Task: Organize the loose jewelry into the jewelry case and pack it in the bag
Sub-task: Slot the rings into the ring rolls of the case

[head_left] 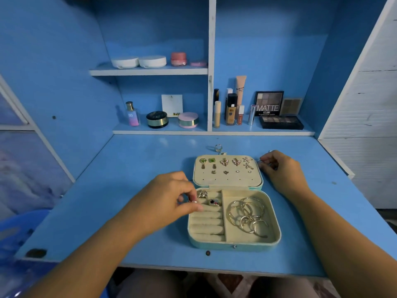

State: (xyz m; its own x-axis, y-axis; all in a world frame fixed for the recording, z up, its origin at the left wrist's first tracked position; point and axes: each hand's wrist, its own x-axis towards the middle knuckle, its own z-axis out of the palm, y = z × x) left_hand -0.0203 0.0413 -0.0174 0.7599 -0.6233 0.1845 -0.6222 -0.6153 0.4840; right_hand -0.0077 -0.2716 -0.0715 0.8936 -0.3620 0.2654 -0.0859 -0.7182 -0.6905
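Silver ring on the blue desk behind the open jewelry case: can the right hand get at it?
Probably yes: the silver ring lies on the blue desk, and nothing stands between it and the right hand.

We note even, cool light from above; two pale glare patches on the surface [129,190] near the shelf [212,132]. Soft shadow hugs the jewelry case [277,237]. Edges bow and smear; lower left corner blurred.
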